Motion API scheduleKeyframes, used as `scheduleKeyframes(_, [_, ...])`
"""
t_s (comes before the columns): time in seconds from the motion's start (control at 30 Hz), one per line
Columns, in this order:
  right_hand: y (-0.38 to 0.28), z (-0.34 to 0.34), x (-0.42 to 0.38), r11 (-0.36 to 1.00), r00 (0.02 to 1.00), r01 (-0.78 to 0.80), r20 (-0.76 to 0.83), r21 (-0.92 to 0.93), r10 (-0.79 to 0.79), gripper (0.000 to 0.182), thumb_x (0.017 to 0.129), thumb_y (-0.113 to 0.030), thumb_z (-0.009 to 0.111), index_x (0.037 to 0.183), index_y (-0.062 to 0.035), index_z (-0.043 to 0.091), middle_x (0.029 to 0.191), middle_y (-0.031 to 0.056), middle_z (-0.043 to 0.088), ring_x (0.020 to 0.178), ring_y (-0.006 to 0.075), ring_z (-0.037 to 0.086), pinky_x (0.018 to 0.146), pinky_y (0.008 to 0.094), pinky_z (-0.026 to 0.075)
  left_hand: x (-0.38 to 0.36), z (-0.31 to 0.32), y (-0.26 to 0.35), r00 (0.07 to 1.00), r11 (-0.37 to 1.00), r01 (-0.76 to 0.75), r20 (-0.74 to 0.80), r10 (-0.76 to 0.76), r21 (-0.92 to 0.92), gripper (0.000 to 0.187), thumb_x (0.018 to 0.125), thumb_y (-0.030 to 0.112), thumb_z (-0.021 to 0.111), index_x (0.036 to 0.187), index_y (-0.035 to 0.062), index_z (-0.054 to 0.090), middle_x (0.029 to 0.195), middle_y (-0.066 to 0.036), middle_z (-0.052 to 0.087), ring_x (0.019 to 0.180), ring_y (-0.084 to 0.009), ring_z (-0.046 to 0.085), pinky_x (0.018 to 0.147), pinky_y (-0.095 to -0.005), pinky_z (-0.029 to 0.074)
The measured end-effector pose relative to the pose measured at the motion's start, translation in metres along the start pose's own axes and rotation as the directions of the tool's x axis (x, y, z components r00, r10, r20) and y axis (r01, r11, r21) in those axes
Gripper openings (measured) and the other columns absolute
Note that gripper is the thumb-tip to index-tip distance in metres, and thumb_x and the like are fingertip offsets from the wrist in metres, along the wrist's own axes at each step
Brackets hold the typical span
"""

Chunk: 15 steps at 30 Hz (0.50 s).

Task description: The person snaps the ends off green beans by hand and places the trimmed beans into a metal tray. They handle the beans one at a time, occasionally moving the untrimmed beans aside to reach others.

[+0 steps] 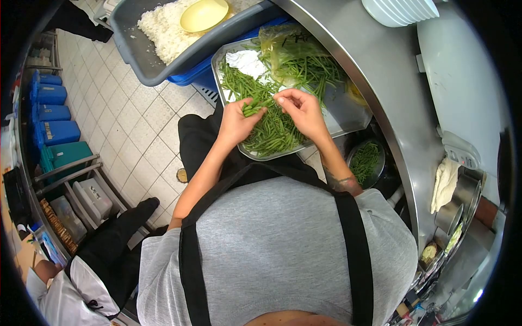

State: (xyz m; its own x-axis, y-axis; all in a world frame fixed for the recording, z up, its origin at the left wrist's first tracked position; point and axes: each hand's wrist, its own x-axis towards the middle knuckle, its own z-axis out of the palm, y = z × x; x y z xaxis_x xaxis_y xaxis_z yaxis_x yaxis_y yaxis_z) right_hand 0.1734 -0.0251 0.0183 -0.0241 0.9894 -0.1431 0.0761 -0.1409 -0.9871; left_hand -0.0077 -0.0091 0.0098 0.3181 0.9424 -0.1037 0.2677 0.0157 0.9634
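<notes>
My left hand (pixel 235 120) grips a small bunch of green beans (pixel 254 106) over a metal tray (pixel 348 111). My right hand (pixel 302 108) pinches the end of the same bunch with its fingertips. Under both hands the tray holds a heap of loose green beans (pixel 272 133). At the tray's far end lie a clear plastic bag of beans (pixel 296 57) and a white cloth (pixel 247 61).
A grey tub (pixel 133 51) of white rice with a yellow bowl (pixel 204 14) sits beyond the tray on a blue crate. A steel counter (pixel 391 108) runs on the right, a bowl of beans (pixel 365 161) below it. Another person (pixel 81 282) crouches at lower left.
</notes>
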Motion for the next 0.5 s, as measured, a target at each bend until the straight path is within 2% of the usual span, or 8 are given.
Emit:
scheduleKeyframes(0.03, [-0.005, 0.0, -0.001, 0.995, 0.999, 0.041, -0.022, -0.096, -0.043, 0.014, 0.084, -0.012, 0.061, 0.088, 0.0002, 0.064, 0.069, -0.0008, 0.061, 0.058, 0.0028, 0.049, 0.054, 0.0192, 0.04, 0.0, 0.0, -0.001, 0.999, 0.999, -0.02, -0.031, 0.021, 0.045, 0.014, 0.078, 0.009, 0.066, 0.089, -0.0004, 0.065, 0.065, -0.004, 0.064, 0.059, -0.0092, 0.057, 0.056, -0.0255, 0.045])
scheduleKeyframes(0.07, [-0.011, -0.001, -0.002, 0.995, 0.999, 0.039, -0.027, -0.096, -0.041, 0.014, 0.084, -0.012, 0.061, 0.088, 0.0002, 0.064, 0.069, -0.0008, 0.061, 0.058, 0.0028, 0.049, 0.054, 0.0192, 0.04, 0.0, 0.001, -0.002, 0.999, 0.999, -0.021, -0.026, 0.022, 0.044, 0.014, 0.078, 0.009, 0.066, 0.089, -0.0004, 0.065, 0.065, -0.004, 0.064, 0.059, -0.0092, 0.057, 0.056, -0.0255, 0.045])
scheduleKeyframes(0.13, [-0.023, -0.001, -0.003, 0.944, 1.0, 0.011, 0.016, -0.33, -0.006, 0.013, 0.084, -0.01, 0.06, 0.09, 0.0005, 0.064, 0.071, -0.0025, 0.058, 0.06, 0.0022, 0.047, 0.054, 0.0184, 0.037, -0.001, 0.002, 0.001, 0.989, 0.979, -0.093, -0.095, 0.112, 0.182, 0.015, 0.075, 0.008, 0.069, 0.086, -0.0008, 0.064, 0.068, -0.009, 0.065, 0.059, -0.0119, 0.06, 0.056, -0.0267, 0.045])
scheduleKeyframes(0.27, [-0.017, -0.003, 0.001, 0.942, 0.998, -0.017, 0.058, -0.335, 0.039, 0.013, 0.084, -0.011, 0.06, 0.089, 0.0014, 0.063, 0.069, -0.003, 0.057, 0.058, 0.0014, 0.046, 0.053, 0.0177, 0.036, -0.004, -0.002, 0.008, 0.99, 0.967, -0.065, -0.106, 0.093, 0.246, 0.015, 0.074, 0.007, 0.07, 0.084, -0.0011, 0.063, 0.071, -0.013, 0.065, 0.062, -0.0123, 0.061, 0.057, -0.0271, 0.046])
scheduleKeyframes(0.37, [0.003, -0.003, 0.003, 0.962, 0.991, -0.06, 0.103, -0.267, 0.091, 0.012, 0.086, -0.01, 0.057, 0.088, 0.0012, 0.061, 0.07, -0.0027, 0.055, 0.059, 0.0017, 0.045, 0.054, 0.0178, 0.036, -0.004, -0.001, 0.008, 0.983, 0.95, -0.105, -0.113, 0.143, 0.294, 0.014, 0.073, 0.006, 0.07, 0.083, -0.001, 0.063, 0.071, -0.014, 0.065, 0.061, -0.0131, 0.062, 0.057, -0.0267, 0.047])
scheduleKeyframes(0.43, [0.006, 0.001, 0.004, 0.967, 0.971, -0.182, 0.188, 0.179, 0.148, 0.013, 0.085, -0.01, 0.054, 0.085, 0.0012, 0.06, 0.067, -0.0015, 0.055, 0.058, 0.0029, 0.045, 0.051, 0.0186, 0.036, -0.004, 0.003, 0.006, 0.977, 0.982, -0.114, -0.164, 0.138, 0.15, 0.015, 0.071, 0.008, 0.071, 0.081, -0.0003, 0.063, 0.068, -0.017, 0.062, 0.062, -0.0225, 0.064, 0.056, -0.0308, 0.047])
scheduleKeyframes(0.47, [0.006, 0.001, 0.003, 0.967, 0.971, -0.181, 0.187, 0.18, 0.147, 0.013, 0.085, -0.01, 0.054, 0.085, 0.0012, 0.06, 0.067, -0.0015, 0.055, 0.058, 0.0029, 0.045, 0.051, 0.0186, 0.036, -0.004, 0.005, 0.003, 0.977, 0.982, -0.114, -0.164, 0.139, 0.151, 0.015, 0.071, 0.008, 0.071, 0.081, -0.0003, 0.063, 0.068, -0.017, 0.062, 0.062, -0.0225, 0.064, 0.056, -0.0308, 0.047])
scheduleKeyframes(0.5, [0.001, 0.002, 0.001, 0.883, 0.94, -0.289, 0.284, 0.369, 0.189, 0.012, 0.085, -0.01, 0.055, 0.086, 0.0013, 0.059, 0.07, -0.0014, 0.055, 0.059, 0.0029, 0.045, 0.052, 0.018, 0.036, -0.004, 0.007, 0.001, 0.98, 0.988, -0.11, -0.155, 0.126, 0.107, 0.015, 0.073, 0.008, 0.071, 0.082, -0.0005, 0.063, 0.066, -0.013, 0.062, 0.059, -0.0187, 0.062, 0.055, -0.0291, 0.046])
